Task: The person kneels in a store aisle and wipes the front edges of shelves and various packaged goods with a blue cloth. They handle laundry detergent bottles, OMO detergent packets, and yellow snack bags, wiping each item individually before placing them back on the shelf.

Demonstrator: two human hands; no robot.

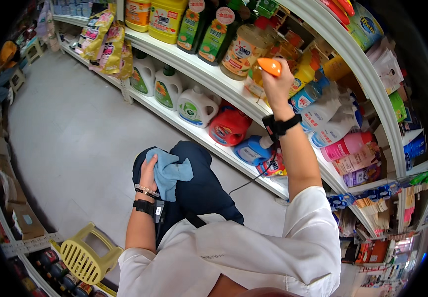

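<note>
My left hand (148, 174) grips a light blue cloth (169, 172) over my dark-trousered knee. Raised over the middle shelf board (199, 68), my right hand (279, 83) holds a bottle by its orange cap (269, 67). Part of what looks like that bottle's clear body (254, 82) shows below the hand; the rest is hidden. Just left of it stands a large OMO bottle (241, 50) with amber liquid. Yellow bottles (305, 72) and a blue-labelled bottle (306, 97) crowd close on the right of my hand.
Detergent jugs in white (197, 105), red (230, 126) and blue (253, 149) line the bottom shelf. Dark green-labelled bottles (215, 37) stand above. A yellow plastic stool (87, 256) is behind my left arm. A cable hangs from my right wrist strap (281, 124). Another person (6, 70) sits far left.
</note>
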